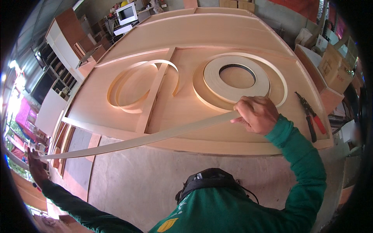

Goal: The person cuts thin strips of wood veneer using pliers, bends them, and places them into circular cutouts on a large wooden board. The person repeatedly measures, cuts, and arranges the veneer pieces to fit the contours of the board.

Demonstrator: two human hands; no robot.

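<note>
A long, pale edge-banding strip (155,137) is stretched between my two hands, above the near edge of a wooden panel frame (233,144). My right hand (256,114) pinches its right end, just in front of a wide roll of edge banding (211,73) lying flat on the panel. Far out at the left, my left hand (37,167) has the other end at its thumb and fingers, small and partly blurred near the picture's rim. Loose banding (283,77) curves around the roll. Another coiled length of banding (112,91) stands on edge across the frame's middle bar (155,91).
Pliers with red and black handles (311,116) lie at the panel's right. Cardboard boxes (336,70) are stacked beyond that side. A white monitor (127,14) and a tall cabinet (64,50) stand at the back left. Concrete floor (136,174) lies between me and the panel.
</note>
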